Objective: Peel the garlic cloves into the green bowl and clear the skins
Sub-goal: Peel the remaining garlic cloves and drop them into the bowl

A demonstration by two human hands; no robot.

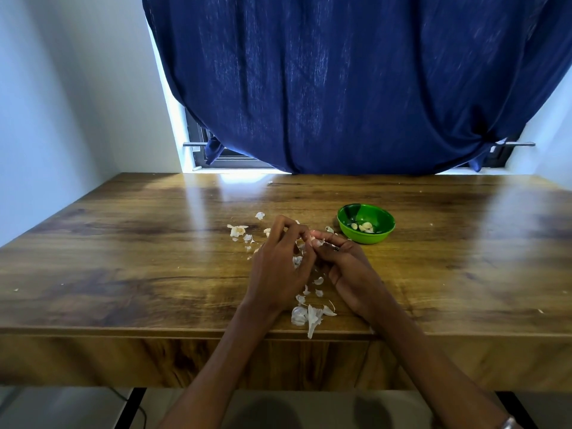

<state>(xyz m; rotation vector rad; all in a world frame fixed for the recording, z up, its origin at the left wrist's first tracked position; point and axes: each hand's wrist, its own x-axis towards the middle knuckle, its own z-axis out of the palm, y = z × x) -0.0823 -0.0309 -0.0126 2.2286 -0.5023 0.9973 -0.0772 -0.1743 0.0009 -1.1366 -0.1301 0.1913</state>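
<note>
Wooden table [123, 243]: bare surface extends at frame left and right.
Garlic clove [318, 242]: pinched at frame centre by left hand [278, 267] and right hand [346, 267].
Green bowl [366, 223]: right of centre, peeled cloves [363, 226] contained.
Skins [309, 317]: scattered to the near edge.

two bare forearms, no sleeves in sight. slim left hand [278, 267] and right hand [346, 267], short nails. silvery metal band [507, 424] on right wrist, at frame's bottom edge.
</note>
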